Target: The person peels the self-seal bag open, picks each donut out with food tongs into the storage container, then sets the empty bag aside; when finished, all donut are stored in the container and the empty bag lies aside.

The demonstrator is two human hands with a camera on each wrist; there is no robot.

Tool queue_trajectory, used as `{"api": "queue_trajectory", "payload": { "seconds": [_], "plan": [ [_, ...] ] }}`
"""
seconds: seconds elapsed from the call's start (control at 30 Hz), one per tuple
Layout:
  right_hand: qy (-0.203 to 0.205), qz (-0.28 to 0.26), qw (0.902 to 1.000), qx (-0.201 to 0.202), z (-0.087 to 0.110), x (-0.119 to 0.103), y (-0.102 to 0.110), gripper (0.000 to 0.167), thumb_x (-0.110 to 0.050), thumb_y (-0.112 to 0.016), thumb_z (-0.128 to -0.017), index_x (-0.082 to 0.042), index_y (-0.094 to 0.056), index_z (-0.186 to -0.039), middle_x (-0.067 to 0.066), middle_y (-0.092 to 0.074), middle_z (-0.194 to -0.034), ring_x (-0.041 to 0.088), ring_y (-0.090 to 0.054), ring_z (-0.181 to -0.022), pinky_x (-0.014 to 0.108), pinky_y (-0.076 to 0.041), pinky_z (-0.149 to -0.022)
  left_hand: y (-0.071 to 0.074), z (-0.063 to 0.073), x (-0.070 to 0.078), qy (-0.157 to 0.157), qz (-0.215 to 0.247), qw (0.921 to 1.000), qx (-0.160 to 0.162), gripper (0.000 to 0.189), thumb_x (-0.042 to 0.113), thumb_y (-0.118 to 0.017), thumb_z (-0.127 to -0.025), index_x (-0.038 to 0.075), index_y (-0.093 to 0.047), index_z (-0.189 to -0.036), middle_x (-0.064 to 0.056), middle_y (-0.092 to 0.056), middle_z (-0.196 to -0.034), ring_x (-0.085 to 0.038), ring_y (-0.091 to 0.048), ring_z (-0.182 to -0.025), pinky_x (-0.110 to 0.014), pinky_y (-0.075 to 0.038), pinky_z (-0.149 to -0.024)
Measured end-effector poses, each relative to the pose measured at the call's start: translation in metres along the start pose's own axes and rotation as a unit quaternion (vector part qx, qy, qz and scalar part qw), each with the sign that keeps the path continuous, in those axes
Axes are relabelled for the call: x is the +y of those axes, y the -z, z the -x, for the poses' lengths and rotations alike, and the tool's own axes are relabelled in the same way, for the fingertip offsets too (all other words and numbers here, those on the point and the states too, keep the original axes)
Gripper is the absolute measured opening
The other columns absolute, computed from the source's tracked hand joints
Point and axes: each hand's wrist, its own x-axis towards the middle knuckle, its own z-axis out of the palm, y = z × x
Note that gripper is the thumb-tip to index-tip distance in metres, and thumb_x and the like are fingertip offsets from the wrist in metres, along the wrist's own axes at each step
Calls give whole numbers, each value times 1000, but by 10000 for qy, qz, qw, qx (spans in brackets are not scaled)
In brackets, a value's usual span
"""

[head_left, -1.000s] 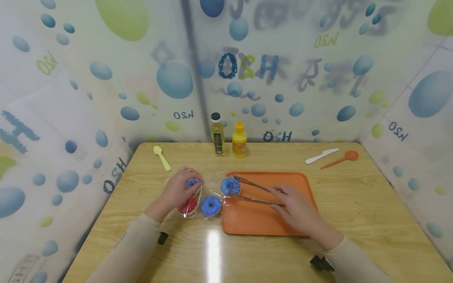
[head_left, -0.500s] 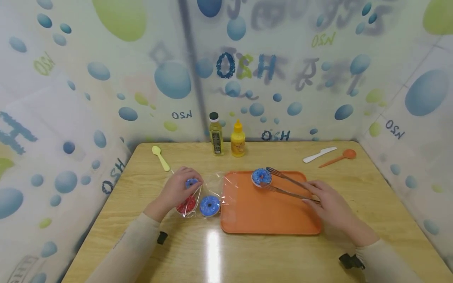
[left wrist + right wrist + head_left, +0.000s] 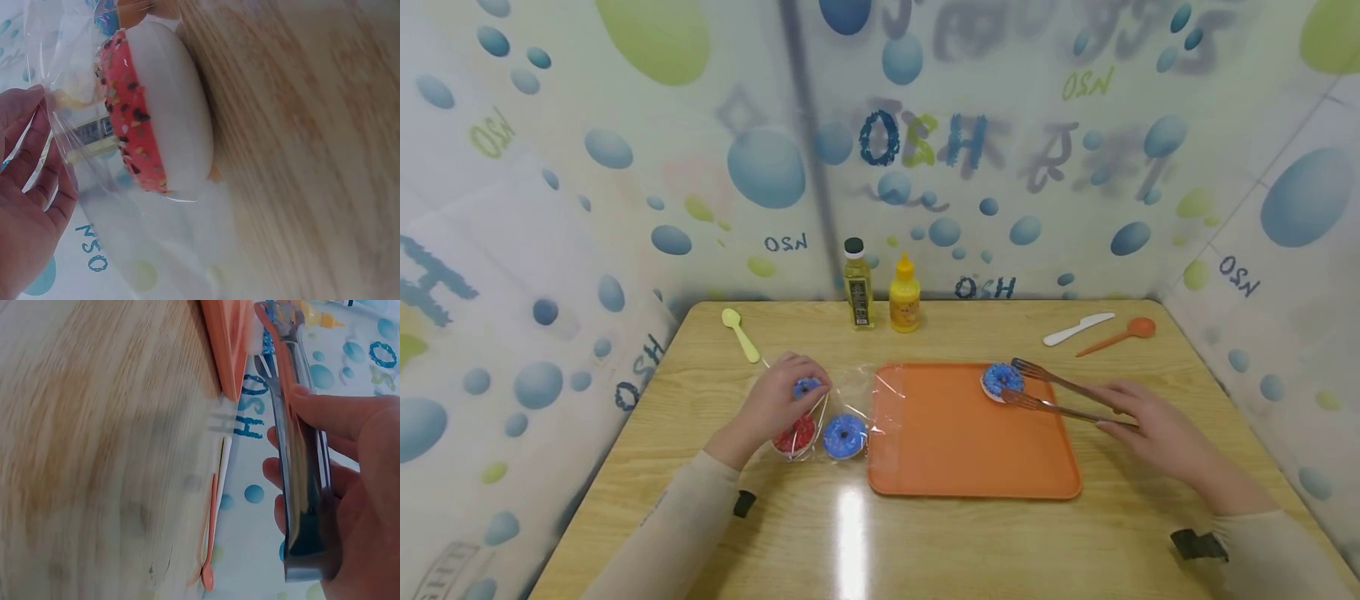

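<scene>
At the orange tray [image 3: 970,450], I saw the right hand [image 3: 1165,433] gripping tongs [image 3: 304,487] around a blue doughnut [image 3: 1002,381] while the left hand [image 3: 782,396] pinched a clear bag [image 3: 853,387].

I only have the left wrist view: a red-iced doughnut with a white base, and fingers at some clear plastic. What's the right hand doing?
Observer: The right hand grips a pair of silvery metal tongs, with a blue-iced, ring-shaped doughnut between their tips.
Operator: And what lies beneath that one?
Observer: The far right part of an orange rectangular tray; whether they touch, I can't tell.
</scene>
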Motion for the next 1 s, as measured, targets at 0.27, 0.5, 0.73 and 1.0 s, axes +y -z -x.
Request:
{"api": "queue_trajectory", "payload": {
  "seconds": [0.27,0.5,0.73,1.0],
  "plan": [
    [26,-80,9997,-245,6,5,5,53,-11,-85,-84,-7,-67,-134,2,-68,-114,17,-64,-93,33,-53,-70,0,0,0,-48,-12,10000,10,8,22,-74,-97,14,-75,-95,2,-74,-101,-19,-60,-103,-44,-53,-92],
    [-81,-41,9993,-361,11,4,4,59,-13,-86,-83,-6,-64,-137,6,-68,-119,23,-65,-99,41,-57,-75,-1,1,0,-48,10,10000,47,2,18,-77,-94,18,-74,-94,3,-74,-100,-19,-60,-103,-44,-54,-92],
    [-104,-118,9999,12,9,-7,0,67,-11,-90,-77,-5,-63,-138,6,-66,-121,18,-61,-98,42,-56,-76,-1,0,0,-118,-7,9999,104,4,16,-78,-92,18,-75,-94,3,-73,-100,-19,-60,-102,-44,-54,-91],
    [-58,-393,9992,-82,-7,-38,-15,71,-12,-86,-83,-10,-57,-147,7,-63,-130,20,-62,-105,43,-58,-80,2,-1,-1,-54,-16,10000,56,4,16,-78,-92,19,-75,-94,4,-74,-101,-18,-60,-103,-44,-54,-92]
  ]
}}
